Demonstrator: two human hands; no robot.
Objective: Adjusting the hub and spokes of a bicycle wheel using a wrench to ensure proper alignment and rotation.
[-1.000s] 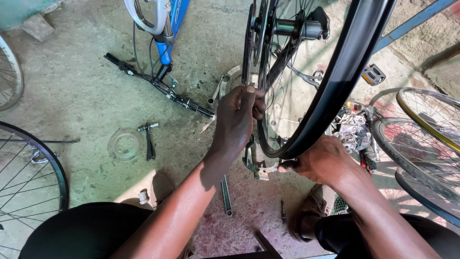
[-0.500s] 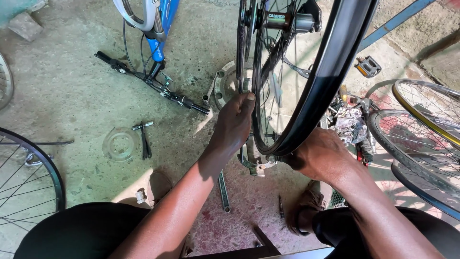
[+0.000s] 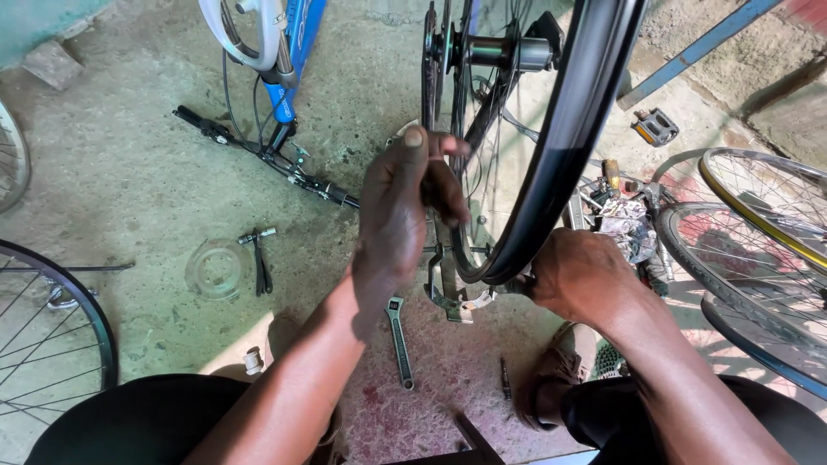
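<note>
Fingers of the left hand are curling partway closed against the spokes and frame near the hub of the upright black bicycle wheel, thumb pointing toward twelve o'clock; whether they are truly gripping anything cannot be told. At about four o'clock from it, the right hand is closing around the lowest part of the wheel's rim, fingers wrapping under it. That wheel is standing on edge at the centre of the view, rising toward one o'clock. A metal bracket piece is lying just below the rim, between the two hands. At six o'clock from the left hand, an adjustable wrench is resting on the reddish floor. At nine o'clock, a clear plastic disc and a small tool are lying side by side. A blue bicycle frame is leaning at eleven o'clock, and loose rims are overlapping at three o'clock.
</note>
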